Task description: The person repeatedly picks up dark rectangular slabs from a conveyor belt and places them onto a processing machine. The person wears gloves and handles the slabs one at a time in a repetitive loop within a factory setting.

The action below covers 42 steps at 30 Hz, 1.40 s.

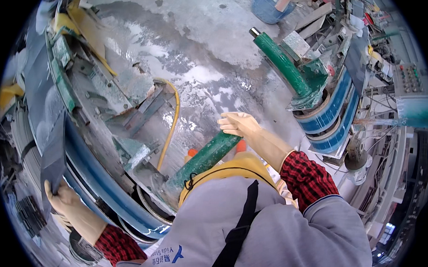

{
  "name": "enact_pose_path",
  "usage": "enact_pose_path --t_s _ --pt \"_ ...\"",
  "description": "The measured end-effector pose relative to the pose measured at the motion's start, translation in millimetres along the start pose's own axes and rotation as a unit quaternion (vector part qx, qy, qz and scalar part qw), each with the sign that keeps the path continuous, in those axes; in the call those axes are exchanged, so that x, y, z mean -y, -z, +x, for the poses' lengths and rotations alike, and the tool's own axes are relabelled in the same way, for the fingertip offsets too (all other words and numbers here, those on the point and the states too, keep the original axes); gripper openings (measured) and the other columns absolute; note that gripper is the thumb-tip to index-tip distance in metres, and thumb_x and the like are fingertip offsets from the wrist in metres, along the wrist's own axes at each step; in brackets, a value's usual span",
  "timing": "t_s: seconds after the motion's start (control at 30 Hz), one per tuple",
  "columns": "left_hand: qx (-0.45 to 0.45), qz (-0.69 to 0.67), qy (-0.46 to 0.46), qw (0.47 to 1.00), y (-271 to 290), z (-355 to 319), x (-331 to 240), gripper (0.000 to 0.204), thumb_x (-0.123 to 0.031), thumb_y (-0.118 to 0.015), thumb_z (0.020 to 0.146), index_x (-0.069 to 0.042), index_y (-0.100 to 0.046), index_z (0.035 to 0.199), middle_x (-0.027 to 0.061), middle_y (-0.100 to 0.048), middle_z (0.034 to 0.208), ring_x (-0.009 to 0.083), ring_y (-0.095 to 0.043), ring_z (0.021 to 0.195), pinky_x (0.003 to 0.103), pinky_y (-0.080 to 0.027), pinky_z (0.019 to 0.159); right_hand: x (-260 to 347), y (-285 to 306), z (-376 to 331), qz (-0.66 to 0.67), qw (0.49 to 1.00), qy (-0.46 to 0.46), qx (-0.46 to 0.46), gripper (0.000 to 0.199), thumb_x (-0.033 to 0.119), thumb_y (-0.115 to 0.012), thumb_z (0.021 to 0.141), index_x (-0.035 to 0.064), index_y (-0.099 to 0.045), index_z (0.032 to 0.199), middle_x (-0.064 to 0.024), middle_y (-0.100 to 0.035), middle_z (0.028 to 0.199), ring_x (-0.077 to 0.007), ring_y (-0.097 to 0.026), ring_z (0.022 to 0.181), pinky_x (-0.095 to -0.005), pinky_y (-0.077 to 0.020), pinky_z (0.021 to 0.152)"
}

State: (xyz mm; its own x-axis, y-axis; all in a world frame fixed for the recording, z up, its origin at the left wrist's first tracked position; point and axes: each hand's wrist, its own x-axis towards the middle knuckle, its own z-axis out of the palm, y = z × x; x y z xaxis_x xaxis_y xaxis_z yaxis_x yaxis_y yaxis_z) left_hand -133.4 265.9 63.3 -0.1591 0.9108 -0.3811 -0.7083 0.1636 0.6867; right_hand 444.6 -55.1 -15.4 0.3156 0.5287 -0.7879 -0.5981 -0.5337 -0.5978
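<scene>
My left hand (72,207), in a cream rubber glove, pinches the lower edge of a thin dark grey slab (55,150) between its thumb and fingers. The slab stands steeply tilted beside a curved blue machine band (109,188). My right hand (240,125), gloved alike, lies over the upper end of a green cylinder (206,157) close in front of my body. Its fingers are stretched out to the left and do not wrap round the cylinder. Part of that cylinder is hidden by my yellow apron (236,167).
Another green cylinder (284,65) with a shiny rod stands at the right above blue machine bands (331,122). A yellow hose (175,115) curves over the wet floor. A blue tub (269,12) stands far off; a button panel (410,77) is at far right.
</scene>
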Motion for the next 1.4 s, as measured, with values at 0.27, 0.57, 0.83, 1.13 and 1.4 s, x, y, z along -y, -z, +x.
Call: enact_pose_path --t_s 0.27,0.57,0.83,1.13,1.4 --pt "-0.127 0.254 -0.320 0.904 -65 -144 6 0.041 -0.016 -0.069 0.085 0.010 -0.061 0.115 0.0231 -0.062 0.119 0.0330 -0.061 0.105 0.039 -0.050 0.095 -59 52 46 0.112 0.967 0.076 0.214 0.035 0.026 -0.059 0.097 0.0013 -0.063 0.121 -0.0158 -0.069 0.109 -0.0225 -0.068 0.095 -0.0319 -0.0573 0.082" --pt "0.032 0.093 -0.214 0.972 -146 -301 127 0.042 -0.013 -0.067 0.084 0.011 -0.059 0.118 0.0233 -0.060 0.121 0.0320 -0.059 0.108 0.039 -0.050 0.097 -28 53 0 0.117 0.923 0.141 0.338 0.049 0.034 -0.063 0.094 0.0072 -0.052 0.134 -0.0155 -0.060 0.125 -0.0242 -0.061 0.106 -0.0348 -0.0512 0.091" --pt "0.323 0.093 0.280 0.899 -261 -457 375 0.070 -0.029 -0.065 0.067 0.003 -0.051 0.129 0.0177 -0.058 0.127 0.0368 -0.057 0.112 0.047 -0.047 0.098 44 200 -145 0.319 0.871 0.156 0.340 0.068 0.047 -0.051 0.097 0.0045 -0.032 0.147 -0.0162 -0.041 0.147 -0.0301 -0.045 0.132 -0.0486 -0.0342 0.115" --pt "0.420 0.207 0.525 0.711 -347 -558 558 0.056 -0.016 -0.064 0.074 0.003 -0.053 0.125 0.0162 -0.061 0.120 0.0342 -0.060 0.110 0.048 -0.049 0.095 -19 379 -225 0.496 0.806 0.322 -0.017 0.042 0.010 -0.063 0.091 -0.0022 -0.051 0.129 -0.0154 -0.060 0.124 -0.0307 -0.059 0.115 -0.0468 -0.0478 0.097" --pt "0.444 0.258 0.547 0.661 -396 -616 680 0.048 -0.019 -0.053 0.096 -0.006 -0.042 0.141 0.0136 -0.052 0.135 0.0292 -0.054 0.119 0.044 -0.047 0.100 -19 449 -193 0.605 0.683 0.377 -0.158 0.034 -0.002 -0.061 0.087 -0.0027 -0.055 0.120 -0.0152 -0.062 0.118 -0.0280 -0.064 0.107 -0.0413 -0.0521 0.092"
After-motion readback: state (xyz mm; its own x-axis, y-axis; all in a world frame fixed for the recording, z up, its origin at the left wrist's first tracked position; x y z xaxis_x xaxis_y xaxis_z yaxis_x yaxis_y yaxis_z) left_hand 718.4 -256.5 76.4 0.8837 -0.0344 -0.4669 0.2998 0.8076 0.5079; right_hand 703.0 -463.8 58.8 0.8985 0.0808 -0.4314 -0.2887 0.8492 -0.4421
